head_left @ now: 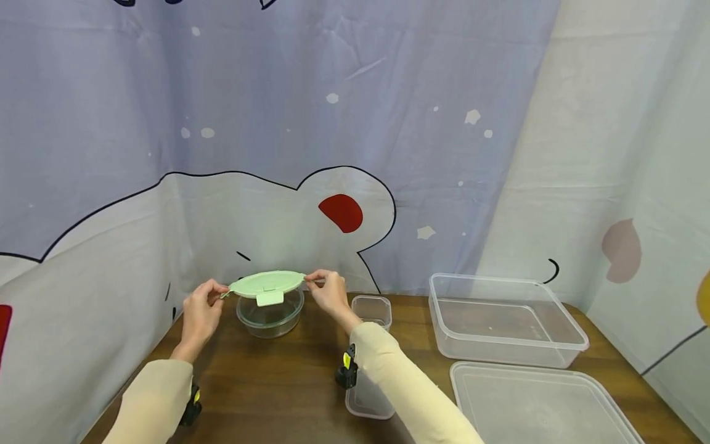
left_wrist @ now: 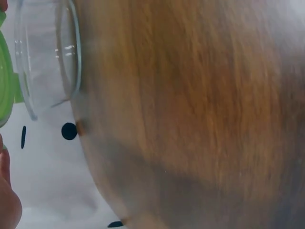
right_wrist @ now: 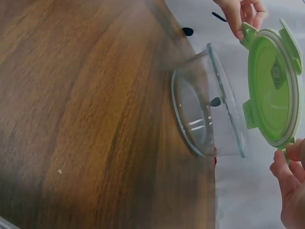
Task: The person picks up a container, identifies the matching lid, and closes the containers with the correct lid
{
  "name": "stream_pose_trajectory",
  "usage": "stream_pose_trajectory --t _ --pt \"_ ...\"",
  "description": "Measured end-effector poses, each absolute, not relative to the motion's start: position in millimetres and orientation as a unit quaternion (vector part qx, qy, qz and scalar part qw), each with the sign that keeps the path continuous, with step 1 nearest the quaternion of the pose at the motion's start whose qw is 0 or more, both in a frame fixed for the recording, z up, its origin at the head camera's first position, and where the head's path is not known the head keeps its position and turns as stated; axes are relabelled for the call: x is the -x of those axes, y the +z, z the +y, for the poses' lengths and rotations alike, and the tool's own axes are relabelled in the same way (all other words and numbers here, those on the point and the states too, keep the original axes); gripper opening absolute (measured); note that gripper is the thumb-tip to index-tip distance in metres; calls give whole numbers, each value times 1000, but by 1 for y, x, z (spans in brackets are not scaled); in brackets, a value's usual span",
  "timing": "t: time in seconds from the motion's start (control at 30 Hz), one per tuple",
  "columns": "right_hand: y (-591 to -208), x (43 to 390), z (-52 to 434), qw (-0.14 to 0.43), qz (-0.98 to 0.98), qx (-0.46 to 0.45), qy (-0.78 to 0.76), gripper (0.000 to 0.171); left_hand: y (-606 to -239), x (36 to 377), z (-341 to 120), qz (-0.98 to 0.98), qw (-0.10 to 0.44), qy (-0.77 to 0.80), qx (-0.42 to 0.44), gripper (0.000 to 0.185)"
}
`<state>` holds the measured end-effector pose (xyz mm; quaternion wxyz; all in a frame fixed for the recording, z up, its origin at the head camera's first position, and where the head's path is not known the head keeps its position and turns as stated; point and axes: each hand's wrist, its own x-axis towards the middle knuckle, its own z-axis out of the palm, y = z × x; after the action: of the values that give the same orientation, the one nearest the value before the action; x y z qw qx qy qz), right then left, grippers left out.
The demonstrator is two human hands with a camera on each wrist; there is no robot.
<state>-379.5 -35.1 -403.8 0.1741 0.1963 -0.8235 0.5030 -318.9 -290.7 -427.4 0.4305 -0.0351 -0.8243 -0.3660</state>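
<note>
Left hand [head_left: 201,313] and right hand [head_left: 330,293]: thumb and fingers of each are clamped on a tab at opposite ends of a pale green lid [head_left: 267,283], which is held level with the fingertips, between the two hands. Beneath it, on the wooden table [head_left: 266,394], stands a round glass bowl [head_left: 269,332]; the right wrist view shows a gap between lid and rim, so the two do not touch. One flap [head_left: 270,299] hangs free at the lid's near side. Judged from this arrangement, the lid is clear of the bowl and aligned roughly over it; any seating of the lid and fastening of its flaps is not yet done. Farther out, beyond the right wrist, is a small clear container [head_left: 373,310], partly hidden by the right sleeve [head_left: 405,382]. Farthest right, a large clear container [head_left: 510,350] stands behind a flat translucent lid [head_left: 543,404].
</note>
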Motion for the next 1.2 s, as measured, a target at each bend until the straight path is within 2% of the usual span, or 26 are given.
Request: stream_pose_trajectory --t 0.4,0.77,1.2 --pt "-413 377 -35 146 -830 -200 500 7 -435 314 -295 -858 403 -316 49 33" --pt "-416 378 -30 111 -845 -201 483 5 -437 315 -297 -865 392 -307 66 33" --pt "-424 379 -29 69 -825 -203 523 6 -443 316 -300 -879 336 -327 90 32"
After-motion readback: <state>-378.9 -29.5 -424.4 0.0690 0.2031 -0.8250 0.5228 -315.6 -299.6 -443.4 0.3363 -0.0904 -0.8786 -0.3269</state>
